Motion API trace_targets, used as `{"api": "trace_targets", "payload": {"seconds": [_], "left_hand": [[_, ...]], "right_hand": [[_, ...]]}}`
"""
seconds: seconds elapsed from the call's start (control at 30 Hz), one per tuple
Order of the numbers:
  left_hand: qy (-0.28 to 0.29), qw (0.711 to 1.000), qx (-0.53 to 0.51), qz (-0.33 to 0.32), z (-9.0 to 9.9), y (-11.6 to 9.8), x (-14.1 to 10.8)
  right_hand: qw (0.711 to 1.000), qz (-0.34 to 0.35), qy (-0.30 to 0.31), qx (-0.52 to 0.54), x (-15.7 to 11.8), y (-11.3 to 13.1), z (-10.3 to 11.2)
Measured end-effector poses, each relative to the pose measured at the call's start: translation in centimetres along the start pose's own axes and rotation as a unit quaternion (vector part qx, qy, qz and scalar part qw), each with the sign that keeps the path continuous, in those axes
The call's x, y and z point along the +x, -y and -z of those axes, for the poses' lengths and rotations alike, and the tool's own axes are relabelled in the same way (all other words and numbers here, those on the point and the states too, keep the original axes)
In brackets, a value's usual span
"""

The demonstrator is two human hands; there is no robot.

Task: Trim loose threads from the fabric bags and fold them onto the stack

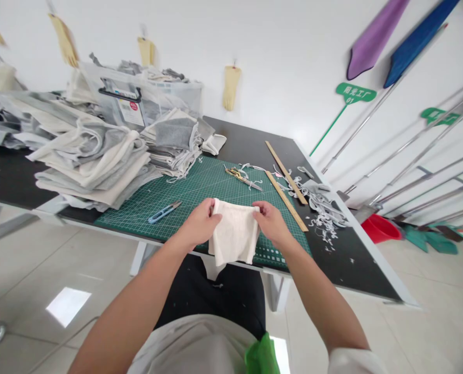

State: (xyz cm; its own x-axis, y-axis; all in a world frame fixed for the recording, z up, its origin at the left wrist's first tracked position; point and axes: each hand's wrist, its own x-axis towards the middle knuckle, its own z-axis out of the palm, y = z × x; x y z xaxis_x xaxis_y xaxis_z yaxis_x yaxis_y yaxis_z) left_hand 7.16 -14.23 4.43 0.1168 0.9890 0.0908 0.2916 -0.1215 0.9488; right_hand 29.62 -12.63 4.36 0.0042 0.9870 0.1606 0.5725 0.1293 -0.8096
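Note:
A small cream fabric piece (234,234) hangs at the front edge of the green cutting mat (200,195), its sides curled inward. My left hand (203,223) pinches its upper left corner between thumb and fingers. At the upper right corner, my right hand (272,222) grips it the same way, so the top edge runs straight between both hands. On the mat to the left of my left hand lies a blue-handled cutter (164,212). Beyond the fabric are scissors with gold handles (242,178), their blades pointing right.
Two wooden rulers (286,201) lie to the right, beside a heap of grey and white scraps (325,205). Stacked grey and cream fabric (95,161) fills the left, with a smaller stack (173,143) next to it. Behind stands a clear plastic bin (169,98) of cloth.

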Motion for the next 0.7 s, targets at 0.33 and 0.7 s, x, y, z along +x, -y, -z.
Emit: {"api": "trace_targets", "payload": {"seconds": [0.33, 0.7], "left_hand": [[0.010, 0.978, 0.199, 0.054, -1.0, 2.0, 2.3], [-0.042, 0.932, 0.360, -0.015, -1.2, 0.6, 1.7]], "right_hand": [[0.986, 0.007, 0.003, -0.169, 2.8, -2.5, -1.4], [0.957, 0.094, 0.004, -0.276, 1.7, -1.7, -1.4]]}}
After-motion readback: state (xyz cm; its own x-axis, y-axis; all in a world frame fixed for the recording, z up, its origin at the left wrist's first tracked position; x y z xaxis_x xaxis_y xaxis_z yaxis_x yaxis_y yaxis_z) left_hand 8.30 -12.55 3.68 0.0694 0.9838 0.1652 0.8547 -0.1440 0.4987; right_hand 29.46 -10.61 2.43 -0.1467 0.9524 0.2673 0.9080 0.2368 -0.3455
